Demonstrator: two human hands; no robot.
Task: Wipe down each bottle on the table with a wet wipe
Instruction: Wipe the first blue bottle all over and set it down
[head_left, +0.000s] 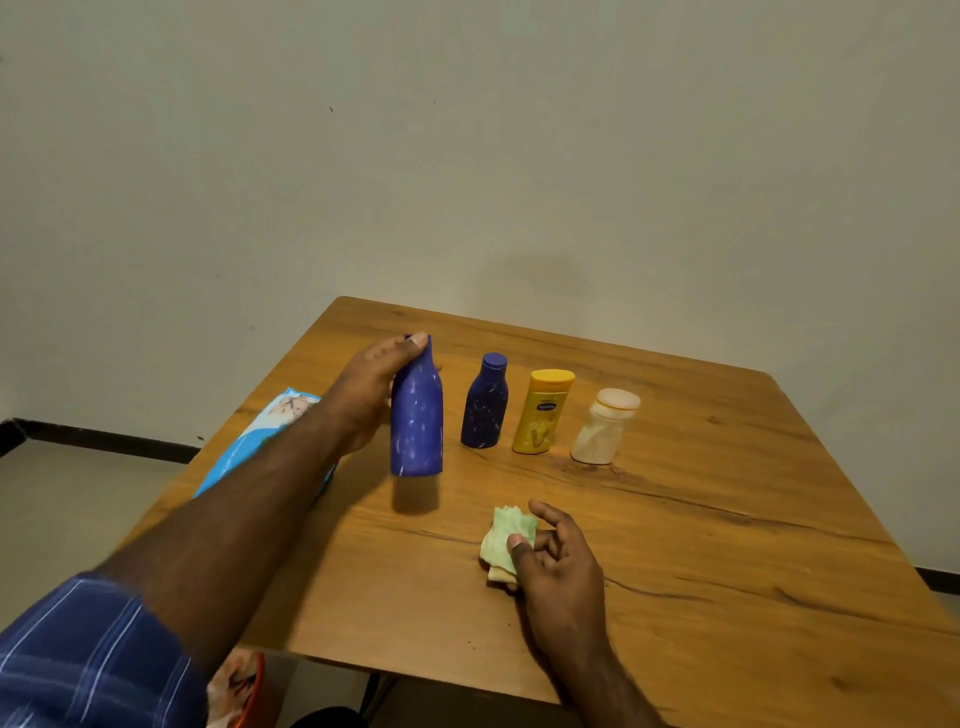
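1. While the left hand (371, 387) grips the tall blue bottle (416, 415) near its neck, thumb at the cap end and fingers (415, 344) curled round it, the bottle hangs just above the wooden counter (701, 519), its shadow on the wood below.
2. The bottle's blue surface is flecked with white marks; no lettering on it can be read.
3. The right hand (558, 556) rests on the near part of the counter, its thumb and curled fingers pinching a crumpled pale green wet wipe (506, 535) that lies against the wood.
4. Three more bottles stand upright in a row to the right of the lifted one: a small blue bottle (485, 402) with a round cap, also white-flecked; a yellow bottle (543, 410) bearing a dark oval brand badge too blurred to read; and a cream bottle (605, 426) with a wide lid, leaning slightly.
5. A light blue wipes packet (260, 431) lies at the counter's left edge, partly hidden by the left forearm; its printed picture is unclear and its wording illegible.
6. A blue checked sleeve (88, 654) shows at lower left.
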